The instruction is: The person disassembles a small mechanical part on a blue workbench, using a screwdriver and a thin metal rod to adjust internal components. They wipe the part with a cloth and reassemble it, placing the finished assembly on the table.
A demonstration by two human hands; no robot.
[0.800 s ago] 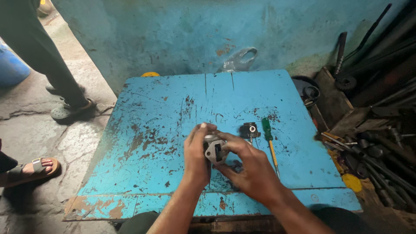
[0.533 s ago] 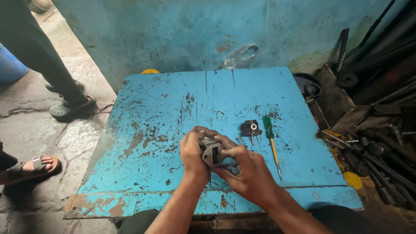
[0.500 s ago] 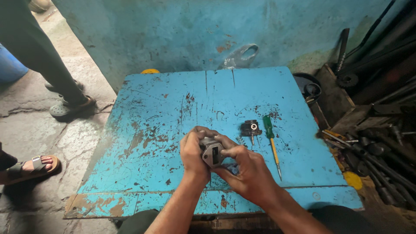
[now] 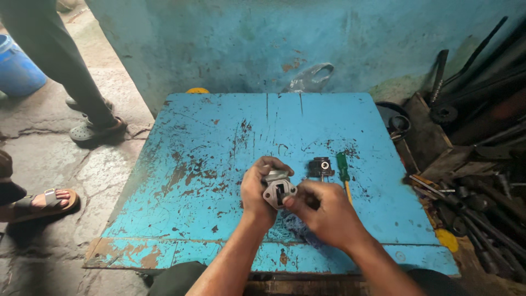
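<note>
Blue table point(image 4: 181, 164) open leftward; both hands, left hand point(image 4: 257, 192) and right hand point(image 4: 323, 211), apparently grip metal part point(image 4: 278, 189) near front edge.

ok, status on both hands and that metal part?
Left hand and right hand both gripping grey metal part above blue table. Screwdriver and small black part lie beyond, apart.

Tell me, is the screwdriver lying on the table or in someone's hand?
Lying on the table. The green screwdriver rests flat on the blue table, and both hands are on a small metal part instead.
</note>
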